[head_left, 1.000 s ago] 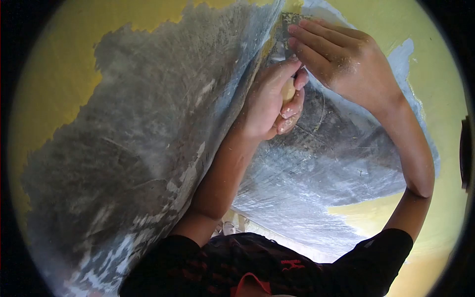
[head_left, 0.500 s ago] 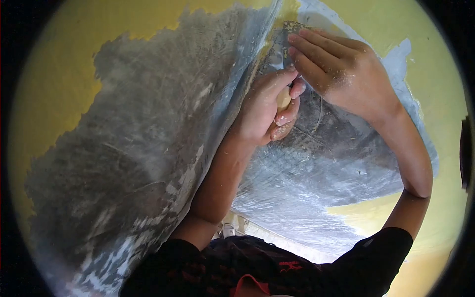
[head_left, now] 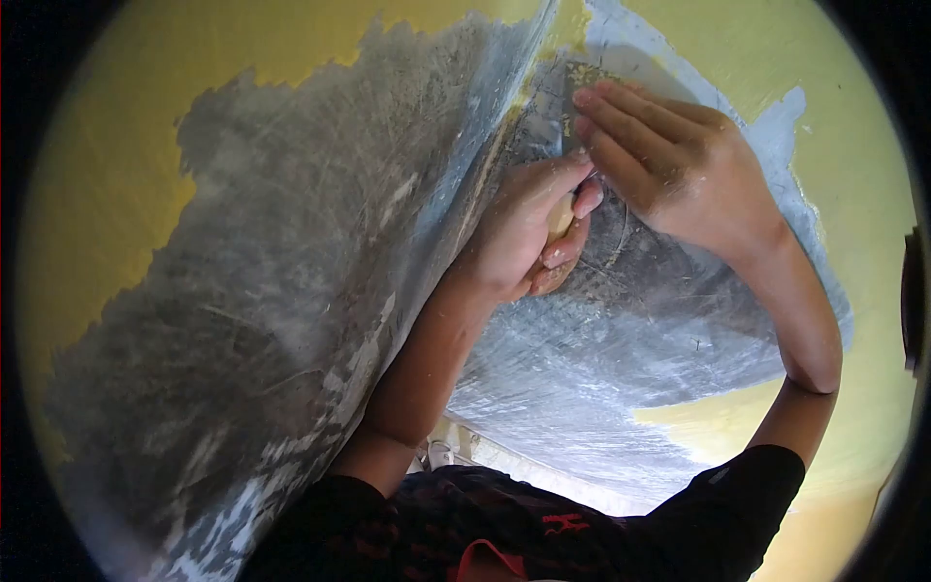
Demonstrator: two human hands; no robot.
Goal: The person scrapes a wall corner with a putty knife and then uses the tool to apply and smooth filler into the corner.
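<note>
My left hand [head_left: 529, 228] is closed around the pale handle of a scraper [head_left: 560, 219], its thumb near where the handle meets the blade. The dark blade points up the wall beside the corner, with yellowish crumbs on it, and is partly hidden by fingers. My right hand [head_left: 679, 160] lies with its fingers stretched out and together, fingertips on the blade. Whitish dust sticks to both hands. Around them is a bare grey patch [head_left: 669, 281] of wall, with yellow paint beyond its ragged edge.
An inside corner [head_left: 456, 189] runs down just left of my hands. The left wall carries another large grey patch [head_left: 262, 242] bordered by yellow paint [head_left: 107, 184]. A dark object [head_left: 912, 301] stands out at the far right edge. A shoe [head_left: 441, 453] shows low down.
Both hands and the scraper have shifted slightly down the wall and a little to the right. The left hand keeps its grip, and the right fingers remain on the blade.
</note>
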